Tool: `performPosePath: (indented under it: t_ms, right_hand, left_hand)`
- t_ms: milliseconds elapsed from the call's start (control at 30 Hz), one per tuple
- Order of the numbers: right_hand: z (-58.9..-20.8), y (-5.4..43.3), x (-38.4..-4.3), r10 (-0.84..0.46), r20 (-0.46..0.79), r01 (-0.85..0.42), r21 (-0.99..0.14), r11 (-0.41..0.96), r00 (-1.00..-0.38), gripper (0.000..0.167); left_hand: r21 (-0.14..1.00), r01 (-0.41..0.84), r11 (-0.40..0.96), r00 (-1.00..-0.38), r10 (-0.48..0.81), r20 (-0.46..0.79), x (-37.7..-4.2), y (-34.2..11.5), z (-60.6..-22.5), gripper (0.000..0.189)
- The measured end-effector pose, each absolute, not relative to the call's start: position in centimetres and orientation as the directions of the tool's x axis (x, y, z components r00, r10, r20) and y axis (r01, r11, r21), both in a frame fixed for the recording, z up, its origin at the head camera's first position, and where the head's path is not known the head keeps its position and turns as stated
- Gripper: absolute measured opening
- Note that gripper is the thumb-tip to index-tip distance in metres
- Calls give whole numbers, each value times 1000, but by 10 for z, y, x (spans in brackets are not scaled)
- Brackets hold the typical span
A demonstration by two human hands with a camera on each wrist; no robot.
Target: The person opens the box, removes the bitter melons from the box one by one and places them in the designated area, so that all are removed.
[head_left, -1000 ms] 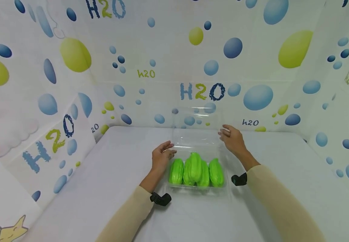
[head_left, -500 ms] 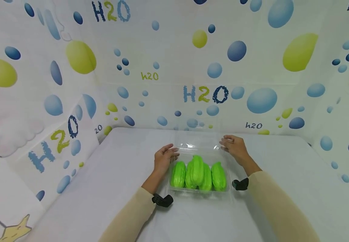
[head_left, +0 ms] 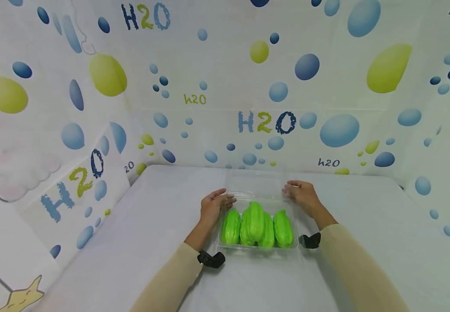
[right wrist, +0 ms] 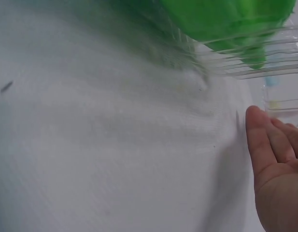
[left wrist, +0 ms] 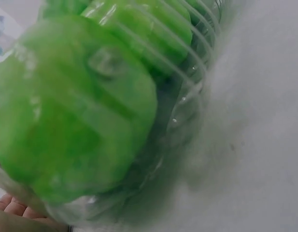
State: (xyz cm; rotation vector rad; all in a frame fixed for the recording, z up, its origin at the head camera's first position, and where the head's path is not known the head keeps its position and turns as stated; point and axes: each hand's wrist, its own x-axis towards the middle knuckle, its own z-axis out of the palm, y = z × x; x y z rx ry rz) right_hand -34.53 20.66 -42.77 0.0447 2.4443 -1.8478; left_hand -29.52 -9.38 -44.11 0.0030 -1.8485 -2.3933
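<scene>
A clear plastic clamshell box (head_left: pixel 244 247) stands on the white table, its transparent lid (head_left: pixel 254 184) leaning back toward the wall. Inside lie several bright green, ridged, elongated vegetables (head_left: pixel 255 222), one on top of the others. My left hand (head_left: pixel 211 209) is at the box's back left corner, fingers reaching over the hinge side. My right hand (head_left: pixel 303 197) is at the lid's right edge; its fingers (right wrist: pixel 261 140) look straight in the right wrist view. Up close in the left wrist view, one green vegetable (left wrist: pixel 66 106) shows through the ribbed plastic wall.
White cloth covers the table (head_left: pixel 162 208). Behind it rises a backdrop (head_left: pixel 217 65) printed with blue and yellow drops and H2O lettering. Black wrist cameras sit on the left wrist (head_left: pixel 211 259) and right wrist (head_left: pixel 311 240).
The lid has tipped from nearly upright to lower and farther back. My right hand has come down along with it. My left hand has shifted slightly inward over the box's corner.
</scene>
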Motion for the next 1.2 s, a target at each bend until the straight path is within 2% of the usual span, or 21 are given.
performPosePath:
  t_ms: [200, 500, 700, 900, 1033, 1200]
  right_hand:
    - [-435, 209, -339, -27, -100, 91, -968, 232, -995, 50]
    - [-431, 212, -334, -18, -138, 131, -971, 200, -990, 53]
    - [-418, 204, -325, 73, -149, 159, -973, 165, -986, 48]
    - [-414, 197, -308, 177, -96, 127, -977, 169, -979, 44]
    - [-413, 196, -295, 231, -48, 98, -973, 211, -972, 41]
    - [-404, 197, -283, 210, -20, 98, -925, 367, -977, 46]
  left_hand:
    - [952, 83, -295, -992, -114, 51, -293, -91, -443, 40]
    - [953, 69, -295, -992, -119, 35, -292, -91, -446, 39]
    - [954, 54, -296, -991, -136, 14, -290, -96, -444, 41]
    - [954, 65, -294, -990, -142, 24, -292, -99, -439, 42]
    - [949, 54, -309, -991, -134, 12, -290, -99, -440, 42]
    - [940, 50, -336, -992, -127, 7, -288, -97, -442, 44]
